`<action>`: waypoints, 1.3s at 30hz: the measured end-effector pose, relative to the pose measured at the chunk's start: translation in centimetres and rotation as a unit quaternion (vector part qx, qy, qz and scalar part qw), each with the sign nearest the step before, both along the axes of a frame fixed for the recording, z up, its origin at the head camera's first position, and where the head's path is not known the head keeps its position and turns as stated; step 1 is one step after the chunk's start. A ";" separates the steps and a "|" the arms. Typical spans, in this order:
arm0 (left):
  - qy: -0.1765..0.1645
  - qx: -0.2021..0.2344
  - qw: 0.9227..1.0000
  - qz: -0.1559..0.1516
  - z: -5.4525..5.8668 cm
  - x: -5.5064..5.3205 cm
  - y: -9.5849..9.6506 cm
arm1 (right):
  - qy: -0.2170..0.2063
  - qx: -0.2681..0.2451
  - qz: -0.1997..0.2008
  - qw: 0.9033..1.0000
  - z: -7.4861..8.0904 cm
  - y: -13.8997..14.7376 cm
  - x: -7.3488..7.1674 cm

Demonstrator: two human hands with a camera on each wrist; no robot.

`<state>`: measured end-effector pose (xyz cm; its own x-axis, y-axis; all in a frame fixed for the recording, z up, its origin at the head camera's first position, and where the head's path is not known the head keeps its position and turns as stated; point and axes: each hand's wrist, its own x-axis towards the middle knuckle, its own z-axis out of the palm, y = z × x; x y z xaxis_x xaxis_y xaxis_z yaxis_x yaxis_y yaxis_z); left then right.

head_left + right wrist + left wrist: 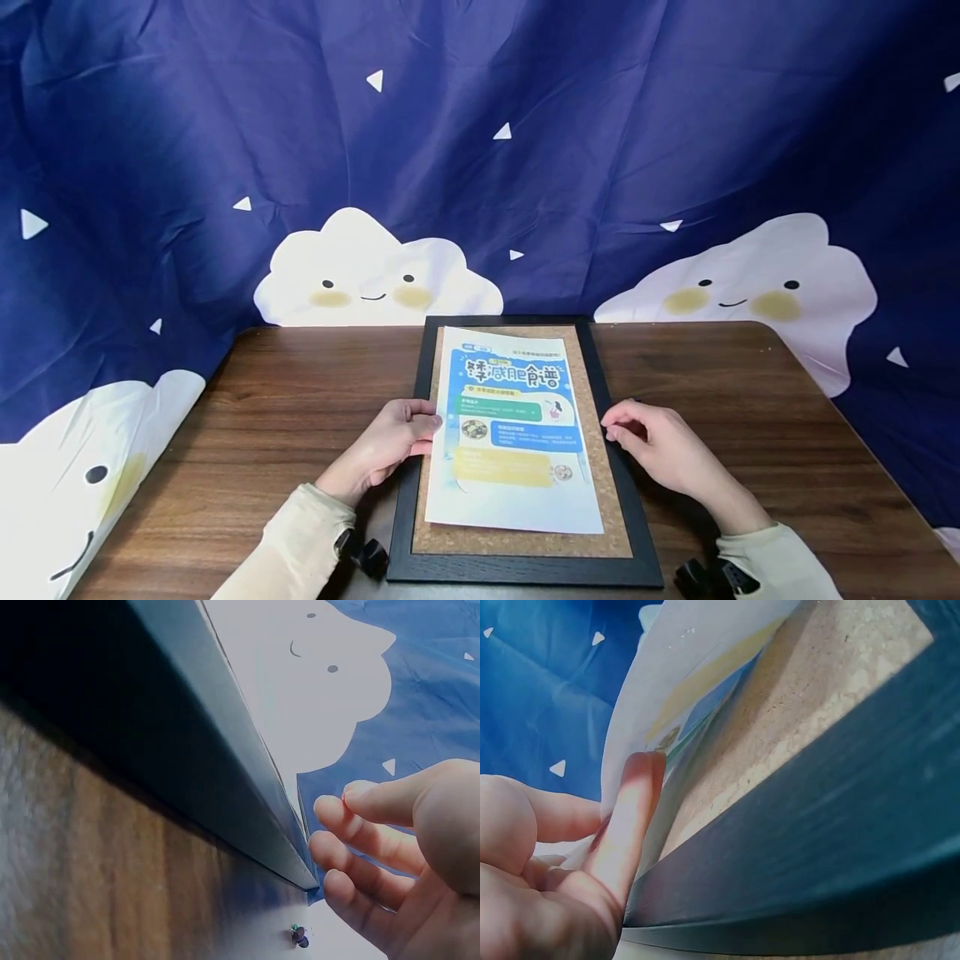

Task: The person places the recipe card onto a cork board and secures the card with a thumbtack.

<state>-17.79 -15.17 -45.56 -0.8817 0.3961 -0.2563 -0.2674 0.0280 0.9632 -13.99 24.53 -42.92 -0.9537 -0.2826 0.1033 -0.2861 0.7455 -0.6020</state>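
A printed sheet of paper [517,500] with Chinese text and coloured boxes lies over a cork board [525,544] in a black frame [525,569]. My left hand [393,437] pinches the sheet's left edge between thumb and fingers. In the left wrist view that edge of the paper [649,690] bows up from the cork, with the fingers [634,817] behind it. Beside the frame's right edge is my right hand [660,442], its fingers loosely bent. The right wrist view shows the thumb tip [364,791] close to the index finger, with nothing visible between them.
The board stands on a dark brown wooden table [322,375] with its far end near the blue curtain [480,150], which carries white clouds. In the right wrist view a small dark object [298,935] shows below the frame's corner.
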 end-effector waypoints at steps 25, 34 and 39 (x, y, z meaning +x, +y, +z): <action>0.028 -0.070 0.997 -0.012 0.3 -0.3 0.8 | -0.014 0.004 0.005 1.000 0.0 -0.7 -0.2; 0.042 -0.074 0.996 -0.001 0.8 0.6 -0.2 | -0.012 0.001 0.010 1.000 0.1 -0.9 -0.1; 0.074 -0.103 0.992 0.018 1.4 1.1 -0.5 | -0.013 0.003 0.009 1.000 -0.1 -0.8 -0.3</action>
